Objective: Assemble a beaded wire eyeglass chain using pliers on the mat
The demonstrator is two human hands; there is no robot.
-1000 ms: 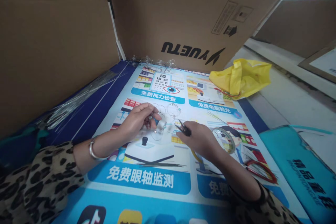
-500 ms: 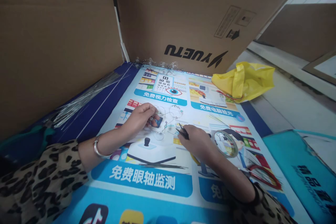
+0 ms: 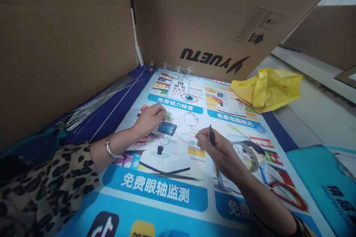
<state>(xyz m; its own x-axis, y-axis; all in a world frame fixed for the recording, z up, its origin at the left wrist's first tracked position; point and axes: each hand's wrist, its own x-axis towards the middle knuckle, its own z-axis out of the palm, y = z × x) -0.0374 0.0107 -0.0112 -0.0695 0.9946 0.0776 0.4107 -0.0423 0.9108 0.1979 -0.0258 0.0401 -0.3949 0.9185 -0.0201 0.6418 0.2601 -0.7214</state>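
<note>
My left hand (image 3: 151, 120) is pinched, fingertips together on the looped wire (image 3: 174, 126), whose thin loops spread toward my right hand (image 3: 219, 146). The right hand is closed around a dark tool (image 3: 212, 135); its thumb and forefinger are brought together in front, but whether they also grip a wire end cannot be told.

Between the hands, slightly beyond them, a beaded ring (image 3: 191, 119) lies on the poster (image 3: 210, 177). Just right of the right hand: tape roll (image 3: 253, 162). Farther right, beside the forearm: red coil (image 3: 290, 197). Well left of the left grip: straight wires (image 3: 89, 105). Well ahead, by the cardboard (image 3: 194, 14): clear pieces (image 3: 178, 69).

Work state, by judgement: partway. Done: loops are formed in the held piece; the ring looks closed. Left: the held piece appears unfinished, and the straight wires look unworked.
</note>
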